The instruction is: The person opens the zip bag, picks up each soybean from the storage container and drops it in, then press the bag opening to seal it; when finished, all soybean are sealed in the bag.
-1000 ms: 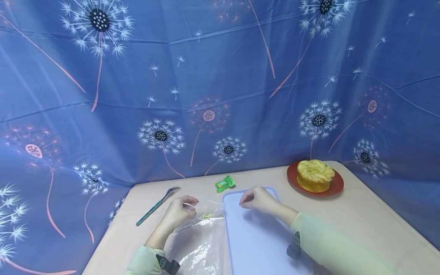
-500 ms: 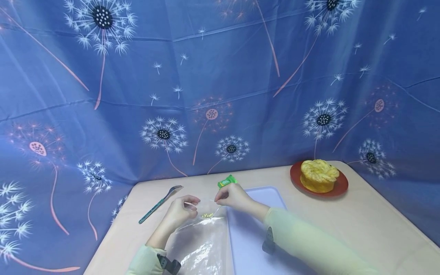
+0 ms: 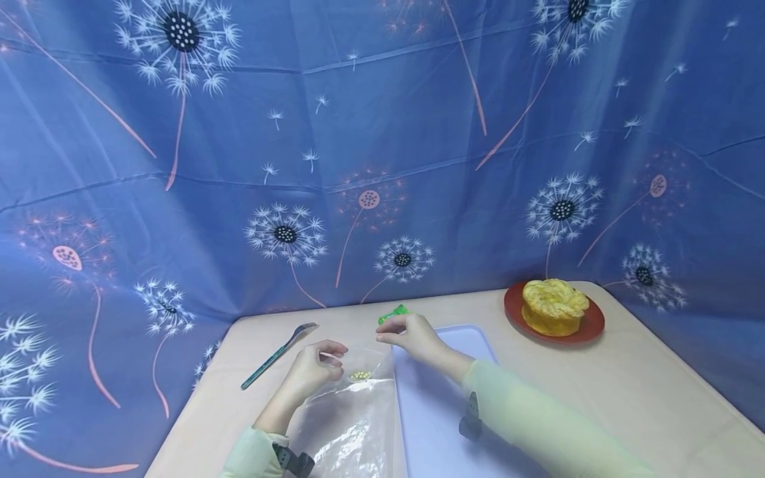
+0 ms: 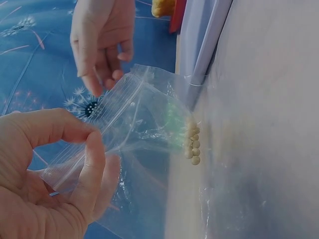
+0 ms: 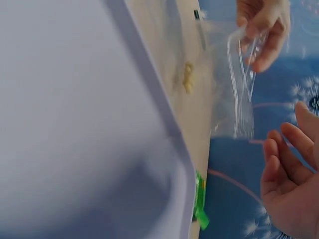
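My left hand (image 3: 317,368) pinches one side of the mouth of a clear zip-lock bag (image 4: 159,114) between thumb and fingers. Several small pale-yellow balls (image 4: 193,144) lie low in the bag. The bag's zip strip shows as parallel ridges along its mouth in both wrist views. Close to the opposite top corner is my right hand (image 3: 412,338), its fingers loosely bent and holding nothing. In the right wrist view a gap separates the right fingertips (image 5: 273,137) from the bag's edge.
A pale blue tray (image 3: 442,425) lies right of the bag, beside shiny clear plastic (image 3: 352,431) on the table. Behind the right hand is a green wrapped packet (image 3: 392,312). A fork (image 3: 277,355) lies left; a red plate (image 3: 592,325) bears a yellow bun (image 3: 552,309).
My right hand has moved left from over the tray to the bag's top corner, then its fingers parted from the bag. My left hand keeps its pinch in place.
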`<state>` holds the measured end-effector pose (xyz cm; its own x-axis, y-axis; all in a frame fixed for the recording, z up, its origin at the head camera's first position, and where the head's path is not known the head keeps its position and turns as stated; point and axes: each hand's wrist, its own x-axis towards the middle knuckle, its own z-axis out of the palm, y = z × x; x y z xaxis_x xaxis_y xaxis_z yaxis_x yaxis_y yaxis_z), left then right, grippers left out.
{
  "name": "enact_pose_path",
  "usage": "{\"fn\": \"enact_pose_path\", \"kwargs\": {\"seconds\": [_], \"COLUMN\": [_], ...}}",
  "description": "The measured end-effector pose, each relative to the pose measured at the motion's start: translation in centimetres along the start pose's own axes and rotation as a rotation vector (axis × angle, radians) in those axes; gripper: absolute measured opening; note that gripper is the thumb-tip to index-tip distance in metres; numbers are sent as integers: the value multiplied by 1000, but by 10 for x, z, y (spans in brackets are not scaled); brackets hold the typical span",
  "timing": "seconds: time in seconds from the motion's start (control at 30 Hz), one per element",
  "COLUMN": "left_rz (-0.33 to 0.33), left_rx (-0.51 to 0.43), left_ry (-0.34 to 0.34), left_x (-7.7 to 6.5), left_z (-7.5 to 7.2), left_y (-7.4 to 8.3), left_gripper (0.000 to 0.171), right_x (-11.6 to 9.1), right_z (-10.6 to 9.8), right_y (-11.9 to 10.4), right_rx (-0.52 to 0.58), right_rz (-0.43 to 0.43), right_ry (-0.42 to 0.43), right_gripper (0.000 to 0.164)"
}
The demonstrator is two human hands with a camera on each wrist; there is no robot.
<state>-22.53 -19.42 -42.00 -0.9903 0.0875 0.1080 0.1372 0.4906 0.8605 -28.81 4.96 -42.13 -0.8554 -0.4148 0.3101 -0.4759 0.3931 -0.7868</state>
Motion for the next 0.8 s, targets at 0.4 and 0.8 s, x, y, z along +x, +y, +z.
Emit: {"fn": "enact_pose_path", "kwargs": {"seconds": [0.4,0.8], "left_rz": [1,12], "left_rx": [-16,-61], "left_ry": [-13,-14], "left_x": [-1,1], "left_z": [-1,-4], "left_y": [-4,-3], "left_gripper": [46,40], "right_x": [-15,-10], "right_z": [7,17], "right_y": [27,28], "right_rx": [-44,-53], "right_rz": [-38,11], "right_ry": [-133,-44], "right_gripper": [31,10]}}
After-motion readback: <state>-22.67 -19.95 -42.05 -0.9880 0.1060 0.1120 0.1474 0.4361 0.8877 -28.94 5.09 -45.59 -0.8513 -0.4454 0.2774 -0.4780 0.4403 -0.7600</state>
